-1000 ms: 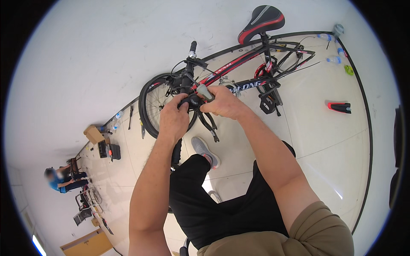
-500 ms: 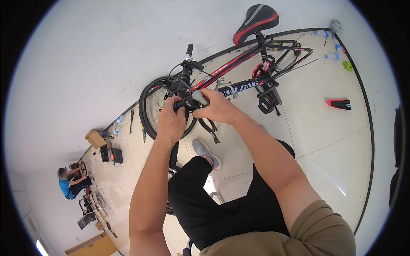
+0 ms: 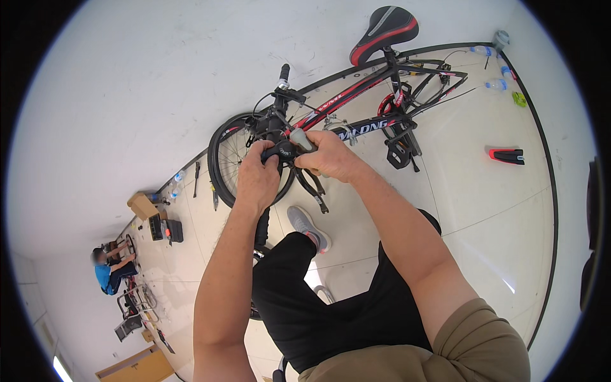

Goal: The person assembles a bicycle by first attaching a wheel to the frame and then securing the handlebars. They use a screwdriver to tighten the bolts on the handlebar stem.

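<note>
A black and red bicycle (image 3: 354, 92) leans along the white wall in front of me, with its handlebar toward my hands. My left hand (image 3: 258, 178) is closed on a round black shifter (image 3: 284, 151), thumb and fingers around its left side. Just right of it, my right hand (image 3: 331, 156) grips a grey rounded piece (image 3: 300, 138) between thumb and fingers; whether it is part of the shifter is hidden. Below my left hand shows a black handlebar grip (image 3: 263, 226). The front wheel (image 3: 219, 172) stands behind, partly covered by my hand.
A red and black fender-like piece (image 3: 506, 156) lies on the floor at right. Several plastic bottles (image 3: 495, 84) are by the far right corner. A cardboard box (image 3: 143, 205) and toolbox (image 3: 172, 230) stand left. Another person (image 3: 109, 272) sits farther left beside a bicycle.
Both hands have shifted very slightly right, and my right fingers have moved a little around the grey piece. The person at the left has leaned toward the wheel.
</note>
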`<state>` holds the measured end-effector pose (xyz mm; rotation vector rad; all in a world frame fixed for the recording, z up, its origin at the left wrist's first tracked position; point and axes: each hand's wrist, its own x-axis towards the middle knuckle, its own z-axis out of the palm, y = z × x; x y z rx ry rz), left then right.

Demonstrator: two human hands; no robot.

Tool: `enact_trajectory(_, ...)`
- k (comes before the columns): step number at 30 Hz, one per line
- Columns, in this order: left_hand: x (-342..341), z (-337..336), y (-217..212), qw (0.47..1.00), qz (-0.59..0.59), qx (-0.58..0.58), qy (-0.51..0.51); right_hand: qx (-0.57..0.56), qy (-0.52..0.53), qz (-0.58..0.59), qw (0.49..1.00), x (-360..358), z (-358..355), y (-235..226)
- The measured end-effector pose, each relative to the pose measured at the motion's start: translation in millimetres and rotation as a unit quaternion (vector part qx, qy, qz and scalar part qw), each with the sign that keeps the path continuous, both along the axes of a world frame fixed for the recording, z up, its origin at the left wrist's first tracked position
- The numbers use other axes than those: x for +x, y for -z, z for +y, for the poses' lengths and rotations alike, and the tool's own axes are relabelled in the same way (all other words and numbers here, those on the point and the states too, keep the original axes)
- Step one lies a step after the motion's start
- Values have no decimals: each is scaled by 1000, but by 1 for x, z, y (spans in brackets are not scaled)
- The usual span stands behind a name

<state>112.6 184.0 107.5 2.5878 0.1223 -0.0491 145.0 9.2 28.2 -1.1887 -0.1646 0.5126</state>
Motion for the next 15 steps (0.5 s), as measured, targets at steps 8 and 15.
enact_trajectory(8, 0, 0, -3, 998, 49, -22, -27, -116, 123, -128, 977, -10, 16, -4)
enact_trajectory(15, 0, -3, -6, 999, 43, -19, -25, -44, 19, -36, 998, 3, 10, 5)
